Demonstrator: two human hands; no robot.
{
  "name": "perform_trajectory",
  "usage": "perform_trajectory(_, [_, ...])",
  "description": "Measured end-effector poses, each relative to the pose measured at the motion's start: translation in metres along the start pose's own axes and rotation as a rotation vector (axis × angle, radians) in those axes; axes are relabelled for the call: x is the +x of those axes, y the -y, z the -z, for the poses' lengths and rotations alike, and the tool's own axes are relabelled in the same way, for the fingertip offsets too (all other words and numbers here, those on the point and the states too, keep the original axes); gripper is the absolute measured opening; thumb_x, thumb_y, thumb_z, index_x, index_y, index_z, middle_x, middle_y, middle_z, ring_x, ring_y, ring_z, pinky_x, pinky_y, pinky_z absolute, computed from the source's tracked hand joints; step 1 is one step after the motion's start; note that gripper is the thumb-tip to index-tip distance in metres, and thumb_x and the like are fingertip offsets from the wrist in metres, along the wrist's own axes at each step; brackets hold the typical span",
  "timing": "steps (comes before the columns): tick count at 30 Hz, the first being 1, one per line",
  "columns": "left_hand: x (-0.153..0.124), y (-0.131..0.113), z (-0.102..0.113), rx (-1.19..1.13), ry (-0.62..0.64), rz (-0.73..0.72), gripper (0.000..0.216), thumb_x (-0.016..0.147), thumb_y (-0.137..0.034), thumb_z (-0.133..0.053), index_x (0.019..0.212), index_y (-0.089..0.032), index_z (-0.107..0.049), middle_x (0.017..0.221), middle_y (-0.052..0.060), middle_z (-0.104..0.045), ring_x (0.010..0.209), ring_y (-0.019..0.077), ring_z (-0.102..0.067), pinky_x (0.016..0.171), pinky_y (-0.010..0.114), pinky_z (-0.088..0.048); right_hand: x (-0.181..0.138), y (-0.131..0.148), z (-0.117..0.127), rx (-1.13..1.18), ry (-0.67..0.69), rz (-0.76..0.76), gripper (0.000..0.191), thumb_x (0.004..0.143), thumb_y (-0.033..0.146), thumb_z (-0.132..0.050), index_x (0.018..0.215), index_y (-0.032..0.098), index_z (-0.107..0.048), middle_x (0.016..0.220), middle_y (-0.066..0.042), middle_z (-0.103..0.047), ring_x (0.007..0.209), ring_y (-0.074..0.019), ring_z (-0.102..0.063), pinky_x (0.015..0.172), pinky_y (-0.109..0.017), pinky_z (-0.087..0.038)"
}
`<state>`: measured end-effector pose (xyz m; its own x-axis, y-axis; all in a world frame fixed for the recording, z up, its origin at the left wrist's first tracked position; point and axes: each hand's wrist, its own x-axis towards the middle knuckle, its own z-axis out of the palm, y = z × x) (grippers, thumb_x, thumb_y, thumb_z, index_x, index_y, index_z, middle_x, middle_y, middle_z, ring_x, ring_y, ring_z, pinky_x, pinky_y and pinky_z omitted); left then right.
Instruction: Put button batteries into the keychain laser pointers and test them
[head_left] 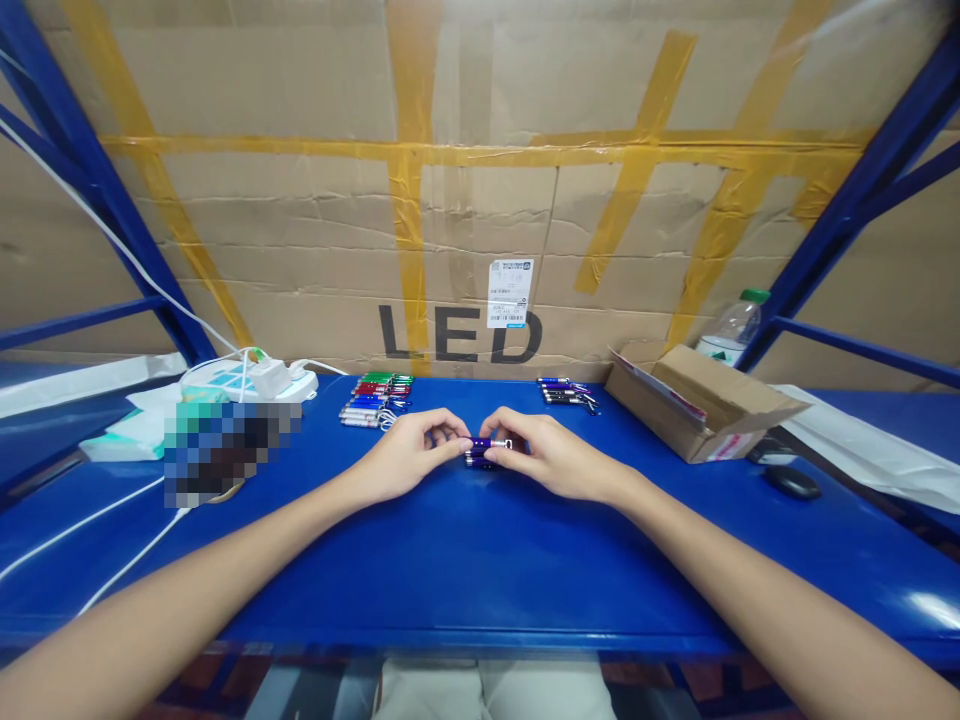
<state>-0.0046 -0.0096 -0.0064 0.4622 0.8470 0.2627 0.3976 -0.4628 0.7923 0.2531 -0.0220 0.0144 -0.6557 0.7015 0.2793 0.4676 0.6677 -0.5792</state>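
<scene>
At the middle of the blue table, my left hand pinches the left end of a small purple keychain penlight between thumb and fingers. My right hand has closed on its right end, where a silver clip shows. Just below it, another purple penlight lies against the first, partly covered by my right thumb. Beyond my left hand are rows of similar penlights in green, red, blue and silver. Behind my right hand lies a smaller group of blue and black penlights.
An open cardboard box stands at the right, with a black mouse in front and a plastic bottle behind. To the left are a white power strip, cables and a pixelated patch. A taped cardboard wall closes the back.
</scene>
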Motion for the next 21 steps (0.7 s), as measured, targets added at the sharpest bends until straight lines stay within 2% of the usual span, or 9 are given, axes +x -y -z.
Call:
perform_trajectory(5, [0.002, -0.001, 0.003, 0.000, -0.106, -0.014, 0.032, 0.094, -0.051, -0.073, 0.103, -0.020, -0.076, 0.093, 0.005, -0.075, 0.082, 0.0208, -0.064, 0.071, 0.030, -0.046, 0.001, -0.009, 0.001, -0.036, -0.036, -0.013, 0.020, 0.108, 0.037, -0.060, 0.122, 0.023, -0.063, 0.090, -0.001, -0.072, 0.081, -0.0196, -0.066, 0.075, -0.031, -0.049])
perform_trajectory(8, [0.003, -0.001, 0.004, -0.003, -0.130, -0.003, 0.033, 0.094, -0.052, -0.073, 0.101, -0.020, -0.075, 0.094, 0.006, -0.076, 0.085, 0.0213, -0.065, 0.073, 0.031, -0.048, 0.002, -0.013, 0.002, -0.054, -0.072, -0.006, 0.018, 0.107, 0.033, -0.059, 0.120, 0.023, -0.064, 0.094, -0.002, -0.074, 0.082, -0.0196, -0.067, 0.077, -0.032, -0.050])
perform_trajectory(12, [0.003, -0.001, 0.003, -0.007, -0.121, -0.005, 0.031, 0.094, -0.050, -0.074, 0.100, -0.019, -0.074, 0.094, 0.006, -0.075, 0.084, 0.0202, -0.064, 0.073, 0.030, -0.048, 0.004, -0.014, 0.003, -0.065, -0.132, 0.003, 0.014, 0.106, 0.032, -0.060, 0.113, 0.023, -0.069, 0.104, -0.005, -0.076, 0.089, -0.0210, -0.068, 0.079, -0.033, -0.049])
perform_trajectory(18, [0.000, 0.000, 0.001, -0.015, -0.049, -0.003, 0.036, 0.100, -0.050, -0.065, 0.117, -0.020, -0.075, 0.093, 0.005, -0.072, 0.082, 0.0194, -0.061, 0.070, 0.029, -0.045, 0.006, -0.012, 0.002, 0.043, -0.194, 0.005, 0.016, 0.103, 0.033, -0.063, 0.112, 0.022, -0.070, 0.105, -0.006, -0.079, 0.095, -0.0229, -0.072, 0.084, -0.035, -0.052])
perform_trajectory(21, [-0.001, 0.002, -0.001, 0.011, -0.028, 0.001, 0.041, 0.099, -0.055, -0.067, 0.118, -0.020, -0.077, 0.086, 0.002, -0.069, 0.077, 0.0189, -0.057, 0.069, 0.030, -0.042, 0.006, -0.013, 0.001, 0.103, -0.213, -0.005, 0.017, 0.102, 0.034, -0.064, 0.112, 0.022, -0.070, 0.105, -0.006, -0.080, 0.095, -0.0230, -0.073, 0.086, -0.036, -0.054])
